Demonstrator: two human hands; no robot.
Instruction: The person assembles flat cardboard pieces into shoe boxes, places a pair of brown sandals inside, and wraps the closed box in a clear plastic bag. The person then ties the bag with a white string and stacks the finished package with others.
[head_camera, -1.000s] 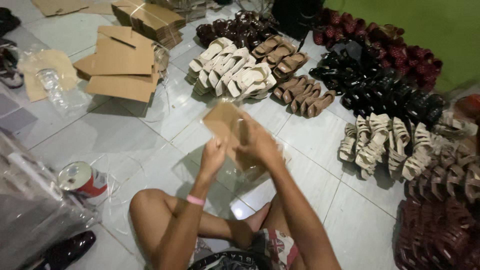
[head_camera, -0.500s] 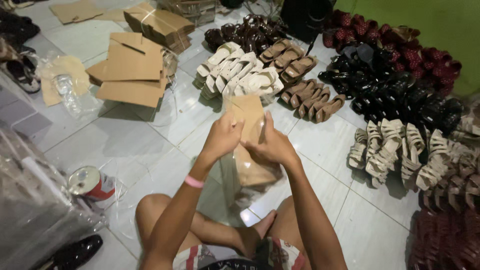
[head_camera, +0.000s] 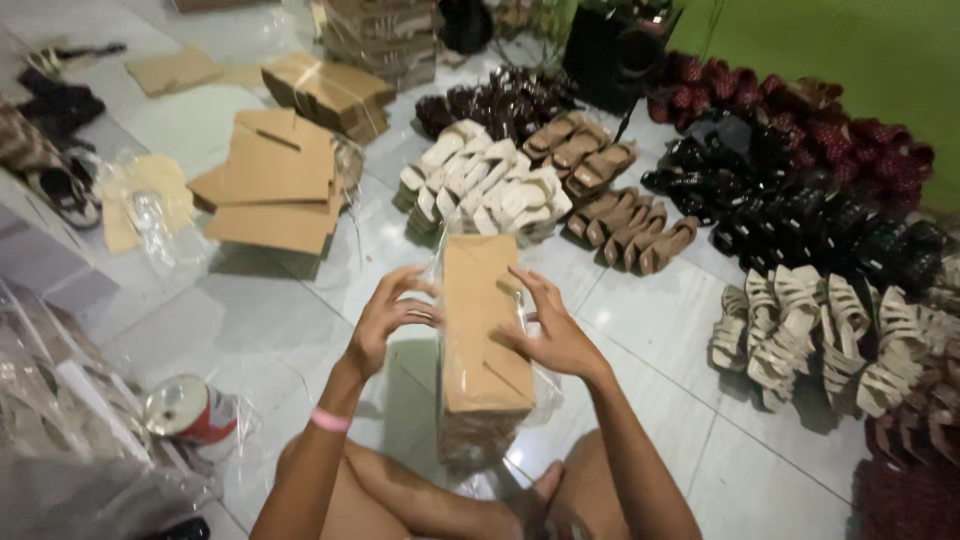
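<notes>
Holding a stack of flat brown cardboard box blanks (head_camera: 483, 330) upright between both hands, a person is sitting cross-legged on a pale tiled floor (head_camera: 640, 330). The stack is sitting inside a clear plastic bag (head_camera: 545, 385), just above the person's lap. Compared with a moment ago, the stack is now standing tall and squared up rather than tilted, and it is sitting lower and closer to the body. That suggests the bundle is being straightened inside its wrapping.

The left hand (head_camera: 385, 320) is pressing against the left edge, fingers curled around it. The right hand (head_camera: 550, 330) is lying against the right face, fingers spread wide and flat. A pink band (head_camera: 330, 420) is circling the left wrist.

Around the person, rows of sandals are lying on the floor: cream ones (head_camera: 490, 185) just beyond the stack, tan ones (head_camera: 625, 225) beside them, black (head_camera: 790, 200) and dark red (head_camera: 800, 115) farther right. Loose cardboard sheets (head_camera: 275, 185) are lying to the left, and a red and white can (head_camera: 190, 410) is lying near the left knee.
</notes>
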